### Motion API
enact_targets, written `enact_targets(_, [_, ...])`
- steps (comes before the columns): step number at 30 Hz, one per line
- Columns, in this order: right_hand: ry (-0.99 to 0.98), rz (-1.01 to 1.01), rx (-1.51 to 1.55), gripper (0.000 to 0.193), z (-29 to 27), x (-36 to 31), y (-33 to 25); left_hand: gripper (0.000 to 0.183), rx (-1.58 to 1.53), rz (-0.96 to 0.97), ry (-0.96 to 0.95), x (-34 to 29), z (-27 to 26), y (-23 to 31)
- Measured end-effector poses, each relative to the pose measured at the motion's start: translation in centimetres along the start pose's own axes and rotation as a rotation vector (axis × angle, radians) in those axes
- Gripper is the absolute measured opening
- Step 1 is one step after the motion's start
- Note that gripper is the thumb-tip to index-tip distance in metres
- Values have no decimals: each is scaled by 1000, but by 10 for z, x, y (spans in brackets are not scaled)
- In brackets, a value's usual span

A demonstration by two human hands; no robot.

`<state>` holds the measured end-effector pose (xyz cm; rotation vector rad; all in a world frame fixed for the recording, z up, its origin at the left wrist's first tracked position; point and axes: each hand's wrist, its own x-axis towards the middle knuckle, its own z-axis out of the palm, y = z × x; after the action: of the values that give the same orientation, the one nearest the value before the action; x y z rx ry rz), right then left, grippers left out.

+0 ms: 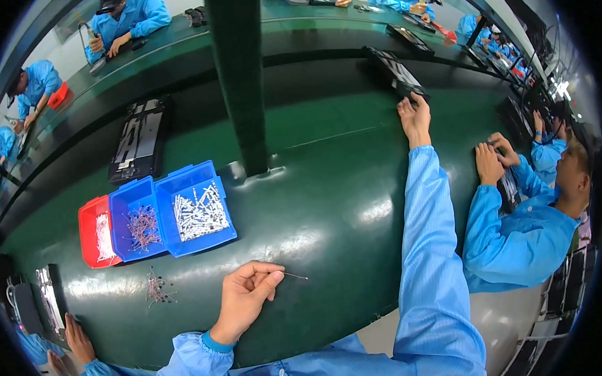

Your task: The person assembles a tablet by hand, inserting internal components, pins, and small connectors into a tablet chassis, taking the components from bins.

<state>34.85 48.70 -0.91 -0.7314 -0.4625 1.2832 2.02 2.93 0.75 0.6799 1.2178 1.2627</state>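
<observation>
My left hand is closed over the near part of the table, thumb and forefinger pinching a thin wire-like part that points right and has a tiny tip. Far off to the right, my stretched-out right hand has its fingers on the near end of a long black tray-like case with a pale strip inside. Left of my left hand lies a loose heap of thin-leaded parts. Similar parts fill the middle blue bin. The right blue bin contains white tube-like pieces with dark ends.
A red bin with small white pieces adjoins the blue ones. Behind them rests another black case. A green post rises from the table. At right a co-worker handles a case; another person's hand shows lower left.
</observation>
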Motion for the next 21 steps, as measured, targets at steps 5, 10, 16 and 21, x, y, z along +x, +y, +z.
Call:
enact_targets(5, [-383, 357, 327, 50, -28, 11, -13, 12, -17, 14, -27, 2, 2, -2])
enact_targets(10, [-196, 79, -139, 62, -5, -3, 9, 13, 1, 26, -18, 3, 3, -2])
enact_targets(16, [-17, 138, -36, 74, 42, -31, 24, 12, -16, 28, -18, 0, -2, 0])
enact_targets(21, [2, 216, 245, 86, 28, -3, 25, 11, -26, 6, -24, 1, 0, 0])
